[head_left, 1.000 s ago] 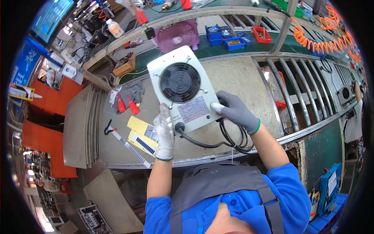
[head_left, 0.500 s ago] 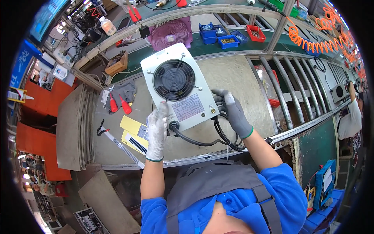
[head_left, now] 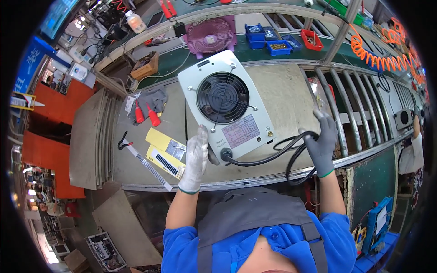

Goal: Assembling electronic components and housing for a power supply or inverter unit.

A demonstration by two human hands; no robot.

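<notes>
A white metal machine case (head_left: 264, 122) with a round black fan (head_left: 222, 98) on its upward-facing panel is on the workbench in front of me. My left hand (head_left: 196, 159), in a white glove, holds the case's lower left edge, its fingers together along the side. To the right, my right hand (head_left: 322, 143), in a grey glove, is closed on loops of the black power cord (head_left: 268, 159). The cord runs from a plug fitting (head_left: 226, 154) at the panel's lower left corner. Part of its bundle hangs over the bench's front edge.
Left of the case lie a yellow card (head_left: 165, 157), a printed strip (head_left: 148, 167), red-handled tools (head_left: 153, 116) and a grey cloth (head_left: 154, 99). Behind stand a purple fan (head_left: 210, 38) and blue parts bins (head_left: 279, 48). Metal rollers (head_left: 348, 111) run at the right, near another person (head_left: 411, 152).
My right hand has left the case's right side and moved right and toward me, drawing the cord loops out with it. My left hand stays at the case's left edge.
</notes>
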